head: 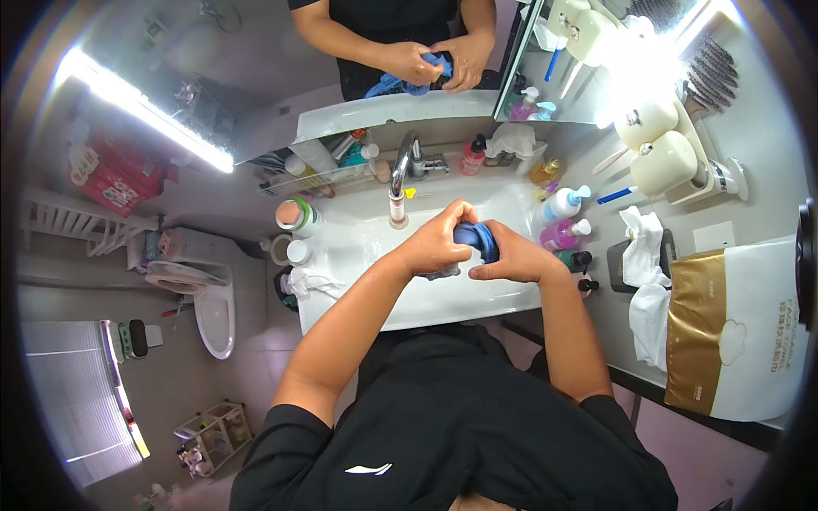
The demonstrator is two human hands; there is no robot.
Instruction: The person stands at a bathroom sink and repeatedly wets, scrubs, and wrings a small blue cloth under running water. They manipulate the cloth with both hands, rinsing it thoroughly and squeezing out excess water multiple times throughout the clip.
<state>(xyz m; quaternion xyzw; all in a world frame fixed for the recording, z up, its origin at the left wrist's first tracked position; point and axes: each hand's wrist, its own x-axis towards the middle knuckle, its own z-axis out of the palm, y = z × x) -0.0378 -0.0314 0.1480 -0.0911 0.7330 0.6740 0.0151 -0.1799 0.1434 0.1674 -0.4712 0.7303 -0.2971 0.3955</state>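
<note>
Above the white washbasin (358,255) I hold a bunched blue cloth (476,237) between both hands. My left hand (441,239) grips it from the left, thumb and fingers curled around it. From the other side my right hand (514,252) presses on the cloth, its thumb pointing left. A greyish-white part (444,273) hangs beneath my left hand; whether it belongs to the same cloth I cannot tell. Behind the hands stands the chrome faucet (402,166), its spout over the basin. The mirror at the top reflects the hands and the blue cloth.
Pump bottles, among them a purple one (562,235) and a white one (562,203), line the basin's right rim. Jars (298,216) and a crumpled white cloth (313,283) sit on the left. A wire basket (319,182) holds toiletries behind. A face towel pack (735,329) lies far right.
</note>
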